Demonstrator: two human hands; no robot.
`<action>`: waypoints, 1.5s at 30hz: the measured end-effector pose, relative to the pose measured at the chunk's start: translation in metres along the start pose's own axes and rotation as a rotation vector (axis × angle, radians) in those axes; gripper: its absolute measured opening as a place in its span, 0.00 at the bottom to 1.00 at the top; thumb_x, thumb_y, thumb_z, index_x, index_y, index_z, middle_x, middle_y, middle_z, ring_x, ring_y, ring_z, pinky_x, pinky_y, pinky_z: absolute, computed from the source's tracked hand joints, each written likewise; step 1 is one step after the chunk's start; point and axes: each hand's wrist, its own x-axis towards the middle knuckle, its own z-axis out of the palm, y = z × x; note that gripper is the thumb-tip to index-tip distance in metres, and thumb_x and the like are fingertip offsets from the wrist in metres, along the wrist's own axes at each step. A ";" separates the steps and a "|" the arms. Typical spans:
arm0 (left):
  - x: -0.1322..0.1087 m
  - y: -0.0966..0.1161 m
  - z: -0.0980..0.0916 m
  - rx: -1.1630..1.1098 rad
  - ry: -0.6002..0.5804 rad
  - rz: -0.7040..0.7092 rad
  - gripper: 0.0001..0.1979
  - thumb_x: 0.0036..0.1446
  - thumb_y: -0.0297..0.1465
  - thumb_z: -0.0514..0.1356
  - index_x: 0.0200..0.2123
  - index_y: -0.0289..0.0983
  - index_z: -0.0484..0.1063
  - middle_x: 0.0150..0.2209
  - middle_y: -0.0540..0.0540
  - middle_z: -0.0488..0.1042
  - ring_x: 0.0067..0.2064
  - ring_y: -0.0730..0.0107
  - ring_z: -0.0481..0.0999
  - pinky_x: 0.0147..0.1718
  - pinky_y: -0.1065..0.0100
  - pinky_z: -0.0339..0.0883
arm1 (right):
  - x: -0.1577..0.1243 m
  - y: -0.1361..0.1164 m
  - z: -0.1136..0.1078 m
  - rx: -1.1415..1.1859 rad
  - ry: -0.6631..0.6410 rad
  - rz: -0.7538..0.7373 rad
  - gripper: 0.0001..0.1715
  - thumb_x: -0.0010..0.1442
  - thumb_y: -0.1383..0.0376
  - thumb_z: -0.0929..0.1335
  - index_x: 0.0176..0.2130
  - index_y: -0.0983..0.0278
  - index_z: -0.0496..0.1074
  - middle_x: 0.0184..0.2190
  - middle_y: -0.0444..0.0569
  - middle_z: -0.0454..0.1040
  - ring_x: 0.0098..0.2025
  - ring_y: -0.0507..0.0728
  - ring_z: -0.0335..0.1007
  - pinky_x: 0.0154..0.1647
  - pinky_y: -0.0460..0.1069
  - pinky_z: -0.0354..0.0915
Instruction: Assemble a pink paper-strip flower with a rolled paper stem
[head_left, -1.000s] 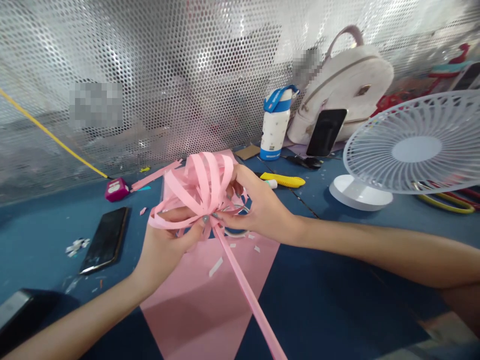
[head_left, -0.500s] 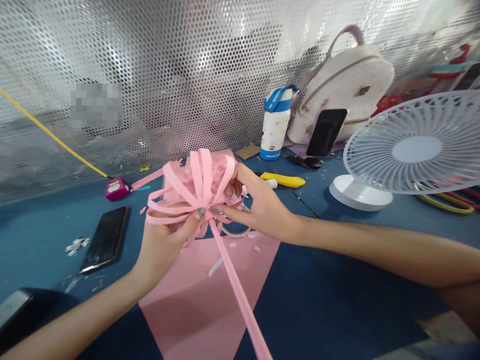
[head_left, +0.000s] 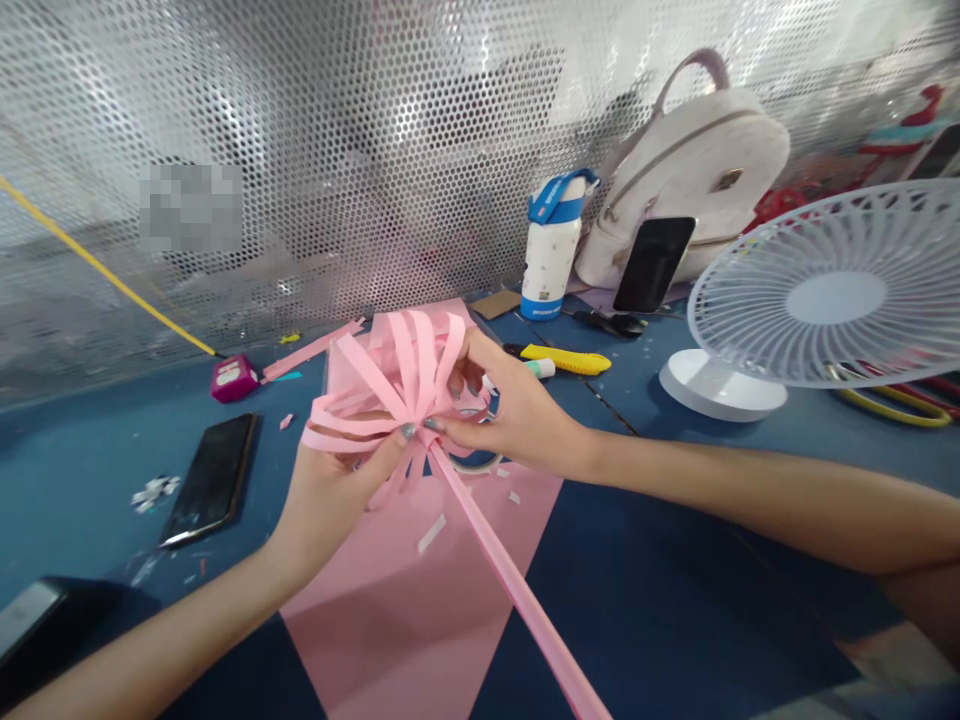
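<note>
A pink paper flower (head_left: pixel 409 365) of looped strips is held between my two hands, over a pink paper sheet (head_left: pixel 405 620). My left hand (head_left: pixel 334 490) is closed on its lower left side, the thumb pressed at the centre where the loops meet. My right hand (head_left: pixel 510 405) pinches the same centre from the right, its fingertips partly behind the loops. From that point a pink stem (head_left: pixel 517 590) slants down to the lower right. Behind the flower, a roll of tape (head_left: pixel 480 462) shows only in part.
Left of the sheet lie a phone (head_left: pixel 214 475) and a magenta tape measure (head_left: pixel 234 378). Behind my right hand are a yellow utility knife (head_left: pixel 570 360) and a bottle (head_left: pixel 551 250). A white fan (head_left: pixel 724 385), a backpack (head_left: pixel 690 180) and a leaning phone (head_left: pixel 654 265) stand at the right.
The flower's loops have turned and spread upward and to the right. The stem's lower end has swung to the right. Both hands keep their grip with a slight shift.
</note>
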 end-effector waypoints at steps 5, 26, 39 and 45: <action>0.005 -0.008 0.002 -0.087 -0.022 0.021 0.07 0.57 0.35 0.68 0.38 0.39 0.82 0.32 0.48 0.83 0.25 0.68 0.78 0.36 0.63 0.79 | 0.000 0.002 0.003 0.004 0.007 -0.033 0.12 0.60 0.65 0.71 0.37 0.59 0.62 0.32 0.44 0.64 0.33 0.55 0.59 0.32 0.51 0.61; 0.008 0.001 0.004 -0.471 0.038 -0.366 0.14 0.44 0.38 0.73 0.21 0.36 0.76 0.21 0.51 0.72 0.24 0.74 0.69 0.24 0.73 0.66 | -0.006 -0.001 0.004 0.036 0.021 0.009 0.12 0.65 0.65 0.66 0.49 0.56 0.63 0.49 0.52 0.66 0.52 0.60 0.65 0.52 0.57 0.66; -0.003 -0.008 0.005 -0.322 -0.071 -0.236 0.14 0.59 0.42 0.67 0.33 0.36 0.80 0.25 0.49 0.76 0.23 0.75 0.68 0.25 0.72 0.68 | -0.010 0.004 0.010 0.044 -0.068 0.039 0.19 0.66 0.62 0.66 0.55 0.58 0.58 0.56 0.54 0.64 0.59 0.61 0.61 0.60 0.61 0.62; -0.007 -0.008 0.004 -0.266 -0.051 -0.167 0.13 0.58 0.40 0.67 0.42 0.39 0.81 0.38 0.47 0.81 0.25 0.75 0.69 0.18 0.76 0.64 | -0.008 0.001 0.011 0.060 -0.059 0.027 0.18 0.65 0.64 0.66 0.53 0.59 0.60 0.53 0.54 0.65 0.56 0.61 0.64 0.59 0.61 0.64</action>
